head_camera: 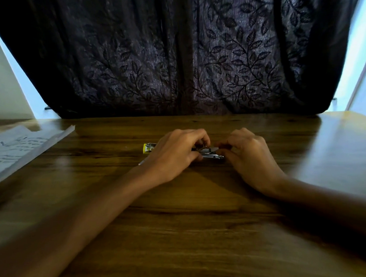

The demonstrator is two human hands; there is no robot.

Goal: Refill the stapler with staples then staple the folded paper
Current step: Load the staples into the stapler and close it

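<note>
Left hand (174,153) grip and right hand (248,153) grip both pinch the metal stapler (209,152) between them on the tabletop (183,224); yellow staple box (148,148) just left

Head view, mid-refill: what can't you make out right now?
- Stapler: mostly covered by the left hand and right hand; whether staples are seated in it is hidden.
- Yellow staple box: partly behind the left hand, contents too small to tell.
- Paper: cut off by the left edge; writing too blurred to read.
- Right fingertips: curled under, so the exact grip is unclear.
</note>
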